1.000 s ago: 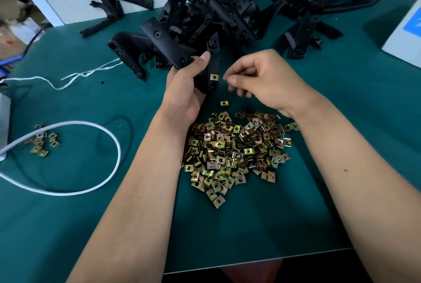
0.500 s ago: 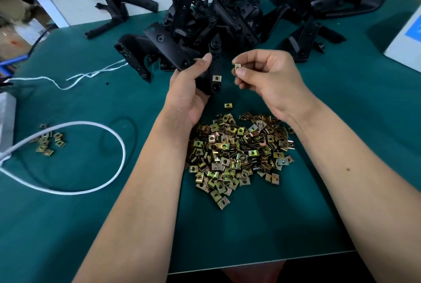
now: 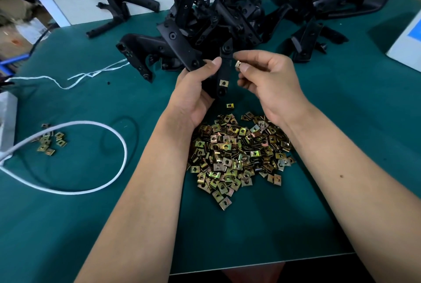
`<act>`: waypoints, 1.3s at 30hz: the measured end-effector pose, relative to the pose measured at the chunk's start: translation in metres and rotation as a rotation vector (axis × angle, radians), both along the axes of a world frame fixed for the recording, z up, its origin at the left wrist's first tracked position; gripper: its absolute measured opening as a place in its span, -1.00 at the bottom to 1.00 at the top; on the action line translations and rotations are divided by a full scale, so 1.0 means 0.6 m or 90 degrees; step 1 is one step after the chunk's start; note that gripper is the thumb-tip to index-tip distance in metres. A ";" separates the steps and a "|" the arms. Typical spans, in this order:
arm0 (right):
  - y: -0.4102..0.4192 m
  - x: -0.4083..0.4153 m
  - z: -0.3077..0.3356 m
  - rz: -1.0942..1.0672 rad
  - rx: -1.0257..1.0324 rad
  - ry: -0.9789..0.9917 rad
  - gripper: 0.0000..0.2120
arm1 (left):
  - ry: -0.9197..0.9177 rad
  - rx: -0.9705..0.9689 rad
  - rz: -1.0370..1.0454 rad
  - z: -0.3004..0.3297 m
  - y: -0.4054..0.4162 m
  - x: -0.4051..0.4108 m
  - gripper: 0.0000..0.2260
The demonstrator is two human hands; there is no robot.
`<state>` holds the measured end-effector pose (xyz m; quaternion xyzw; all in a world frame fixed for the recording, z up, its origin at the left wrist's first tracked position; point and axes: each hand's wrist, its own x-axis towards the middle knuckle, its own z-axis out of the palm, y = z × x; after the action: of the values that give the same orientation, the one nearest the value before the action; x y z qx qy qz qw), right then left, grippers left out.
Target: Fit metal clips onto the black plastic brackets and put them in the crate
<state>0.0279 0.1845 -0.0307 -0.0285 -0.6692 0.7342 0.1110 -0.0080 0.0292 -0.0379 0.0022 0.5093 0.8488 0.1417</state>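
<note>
Right now your left hand (image 3: 193,91) grips a black bracket (image 3: 224,70) just above the pile of clips (image 3: 239,152), thumb up along its edge and fingers wrapped behind it. Your right hand (image 3: 268,84) pinches a single loose clip (image 3: 238,64) between thumb and forefinger, the other fingers curled under.

What the coming move turns on is how that clip sits against the bracket's arm. The arm runs with its long axis nearly straight up and down in the view — top end away from you, bottom end pointing toward the pile. One fitted clip (image 3: 223,83) already sits on its lower part. The loose clip is just beside the arm's right edge, level with its upper part and above the fitted one, apart from the plastic but only barely. So your right hand is the nearer one to the bare seat, and the push would likely go sideways, right to left, across the arm rather than along it.

Which way the clip's open mouth faces is hard to tell — it is small and partly covered by your fingertip.

Beyond both hands lies the heap of unworked brackets (image 3: 239,16) on the green table (image 3: 341,123). No crate shows in this view, so expect to look off to a side for it.
</note>
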 end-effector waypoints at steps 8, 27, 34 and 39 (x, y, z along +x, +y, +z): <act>0.000 0.001 -0.001 -0.006 -0.035 0.011 -0.93 | -0.005 -0.012 -0.005 0.001 -0.003 -0.001 -0.75; 0.009 -0.001 -0.005 0.052 -0.060 0.002 -0.80 | 0.003 -0.077 -0.067 0.008 -0.008 0.005 -0.88; 0.012 -0.003 -0.007 0.080 -0.105 0.001 -0.73 | 0.009 -0.103 -0.067 0.010 -0.002 0.011 -0.85; 0.015 -0.005 -0.011 0.071 -0.100 -0.018 -0.68 | 0.024 -0.133 -0.047 0.013 0.003 0.013 -0.76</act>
<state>0.0247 0.1937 -0.0374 -0.0104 -0.6118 0.7888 0.0581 -0.0001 0.0309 -0.0301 0.0222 0.5969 0.7853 0.1628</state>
